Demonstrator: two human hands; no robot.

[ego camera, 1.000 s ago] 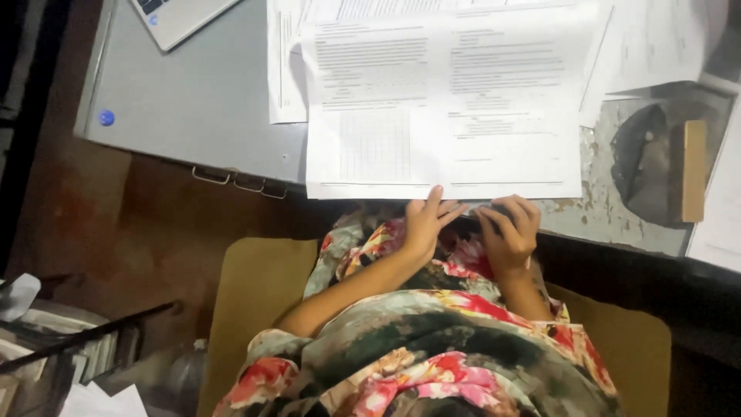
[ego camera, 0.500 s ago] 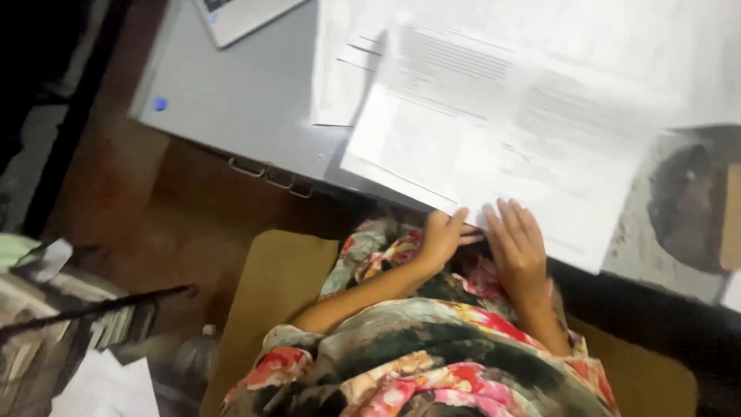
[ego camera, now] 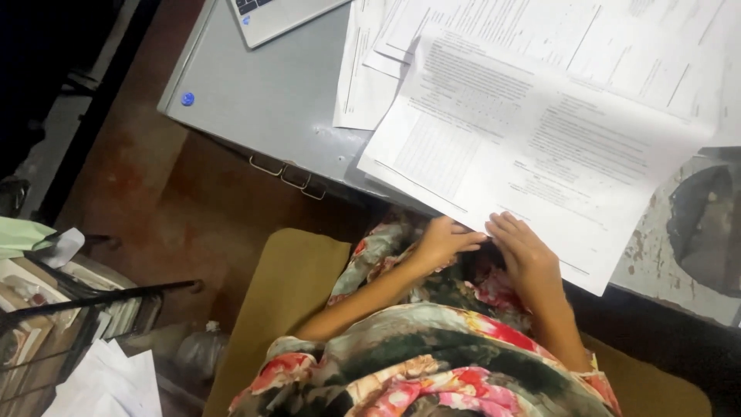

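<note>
Down at the near edge of the grey desk (ego camera: 262,100), both hands met at the lower corner of one large printed sheet (ego camera: 532,147). That sheet lay just ahead of the fingers, overhanging the desk edge toward the person's lap, its long axis running slantwise from the upper left to the lower right of the desk. The left hand (ego camera: 444,241) sat at the sheet's bottom edge with its fingers curled together, fingertips touching or perhaps tucked under the paper; the blur there made it hard to tell a pinch from a plain touch. The right hand (ego camera: 529,255) lay flat, fingers close together and resting on the sheet's corner, so it had the fuller contact of the two. Beyond the big sheet, further onto the desk, at least three more loose papers (ego camera: 367,85) overlapped. One laptop (ego camera: 274,15) showed at the desk's far corner, one blue dot sticker (ego camera: 187,99) near its left edge. Two hands, one big sheet.
</note>
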